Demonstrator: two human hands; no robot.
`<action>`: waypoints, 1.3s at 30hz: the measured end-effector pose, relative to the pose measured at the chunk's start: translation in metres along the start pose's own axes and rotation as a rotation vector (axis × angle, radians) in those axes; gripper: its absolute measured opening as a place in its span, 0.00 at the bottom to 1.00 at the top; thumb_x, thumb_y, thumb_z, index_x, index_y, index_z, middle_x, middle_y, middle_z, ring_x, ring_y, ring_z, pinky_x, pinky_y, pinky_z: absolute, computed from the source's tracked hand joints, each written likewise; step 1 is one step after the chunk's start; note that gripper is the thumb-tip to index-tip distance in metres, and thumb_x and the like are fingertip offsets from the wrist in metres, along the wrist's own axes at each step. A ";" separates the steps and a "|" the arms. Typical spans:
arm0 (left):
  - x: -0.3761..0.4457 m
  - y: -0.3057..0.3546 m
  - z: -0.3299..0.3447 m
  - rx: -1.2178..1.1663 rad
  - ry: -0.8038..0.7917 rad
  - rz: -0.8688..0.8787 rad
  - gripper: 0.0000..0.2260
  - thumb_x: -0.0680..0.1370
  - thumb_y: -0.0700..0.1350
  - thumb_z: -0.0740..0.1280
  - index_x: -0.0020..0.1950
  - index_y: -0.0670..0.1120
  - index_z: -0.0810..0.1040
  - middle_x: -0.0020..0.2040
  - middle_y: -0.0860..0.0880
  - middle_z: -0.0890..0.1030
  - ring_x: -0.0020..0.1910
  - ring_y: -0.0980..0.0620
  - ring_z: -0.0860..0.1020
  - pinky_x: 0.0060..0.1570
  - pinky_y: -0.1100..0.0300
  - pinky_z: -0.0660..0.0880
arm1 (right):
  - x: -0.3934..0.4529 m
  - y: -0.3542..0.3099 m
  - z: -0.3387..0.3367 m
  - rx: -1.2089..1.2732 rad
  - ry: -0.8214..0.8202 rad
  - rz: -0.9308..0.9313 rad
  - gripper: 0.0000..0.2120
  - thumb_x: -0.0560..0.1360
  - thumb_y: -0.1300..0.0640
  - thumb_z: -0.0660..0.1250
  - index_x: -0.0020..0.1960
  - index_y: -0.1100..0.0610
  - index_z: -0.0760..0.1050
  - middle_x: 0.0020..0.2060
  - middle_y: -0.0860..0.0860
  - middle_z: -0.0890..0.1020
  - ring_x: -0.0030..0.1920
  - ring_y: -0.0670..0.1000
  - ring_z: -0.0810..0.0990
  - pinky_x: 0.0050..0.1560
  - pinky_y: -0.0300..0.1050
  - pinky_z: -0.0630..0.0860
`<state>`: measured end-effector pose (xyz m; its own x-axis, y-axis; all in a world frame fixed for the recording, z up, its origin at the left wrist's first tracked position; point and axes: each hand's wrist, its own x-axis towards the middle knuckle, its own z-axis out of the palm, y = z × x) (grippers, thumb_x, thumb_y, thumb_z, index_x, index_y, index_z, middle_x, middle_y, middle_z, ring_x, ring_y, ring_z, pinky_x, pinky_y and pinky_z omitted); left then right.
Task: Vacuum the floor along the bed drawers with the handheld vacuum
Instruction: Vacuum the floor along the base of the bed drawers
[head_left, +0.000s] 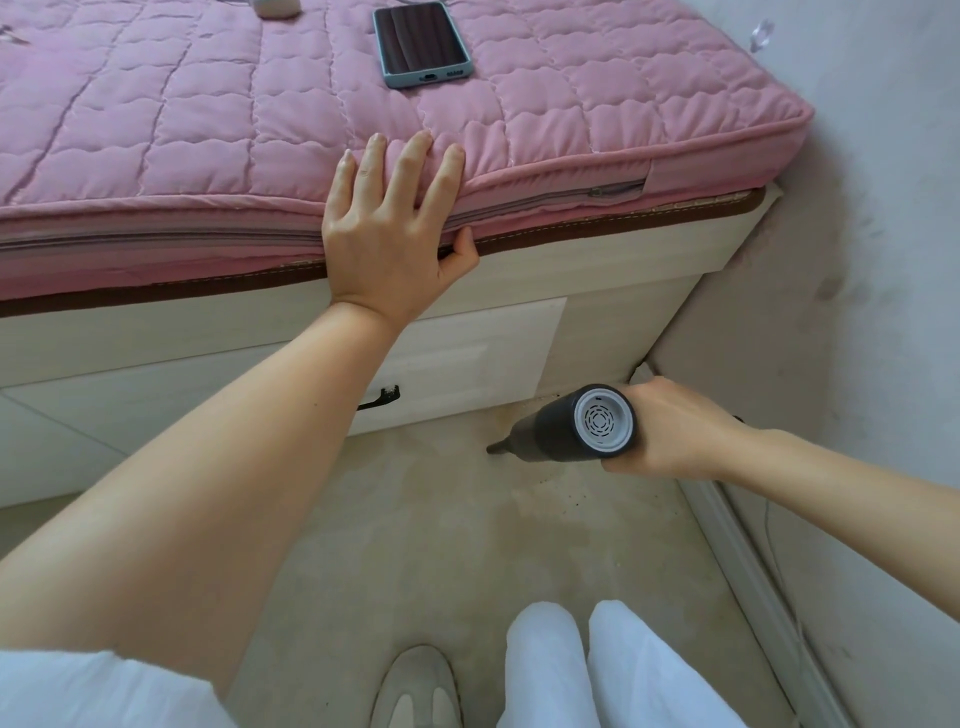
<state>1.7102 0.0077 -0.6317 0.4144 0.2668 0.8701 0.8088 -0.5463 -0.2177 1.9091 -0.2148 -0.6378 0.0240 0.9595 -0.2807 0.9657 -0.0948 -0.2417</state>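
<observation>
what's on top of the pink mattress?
A phone lies flat, screen up. The left hand rests on the mattress edge, thumb under it. A pale object is cut off at the frame top; can't identify it.

Dark grey handheld vacuum (569, 428), nozzle down on floor (441, 519) beside white drawer (467, 358)
</observation>
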 end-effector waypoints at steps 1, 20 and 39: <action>0.000 0.000 0.000 0.000 0.001 0.000 0.24 0.80 0.57 0.55 0.69 0.49 0.78 0.65 0.44 0.80 0.63 0.36 0.79 0.63 0.39 0.75 | 0.001 -0.001 0.001 0.020 0.008 0.002 0.10 0.66 0.52 0.70 0.44 0.50 0.71 0.32 0.45 0.76 0.36 0.51 0.76 0.34 0.47 0.73; 0.002 0.001 -0.004 -0.017 -0.026 -0.025 0.22 0.78 0.55 0.61 0.69 0.48 0.78 0.65 0.44 0.80 0.64 0.35 0.78 0.64 0.38 0.74 | -0.029 0.000 -0.006 -0.039 -0.211 -0.011 0.15 0.60 0.51 0.71 0.33 0.53 0.64 0.28 0.49 0.73 0.27 0.47 0.68 0.28 0.42 0.63; 0.030 0.032 -0.007 -0.058 -0.172 -0.043 0.27 0.77 0.61 0.59 0.72 0.49 0.75 0.69 0.39 0.77 0.66 0.28 0.74 0.64 0.31 0.70 | -0.012 0.020 -0.020 -0.085 -0.100 0.074 0.15 0.64 0.52 0.69 0.32 0.49 0.62 0.26 0.48 0.70 0.27 0.46 0.67 0.26 0.40 0.61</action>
<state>1.7457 -0.0073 -0.6092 0.4494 0.4201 0.7884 0.8038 -0.5752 -0.1517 1.9330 -0.2233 -0.6208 0.0744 0.9192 -0.3868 0.9808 -0.1376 -0.1384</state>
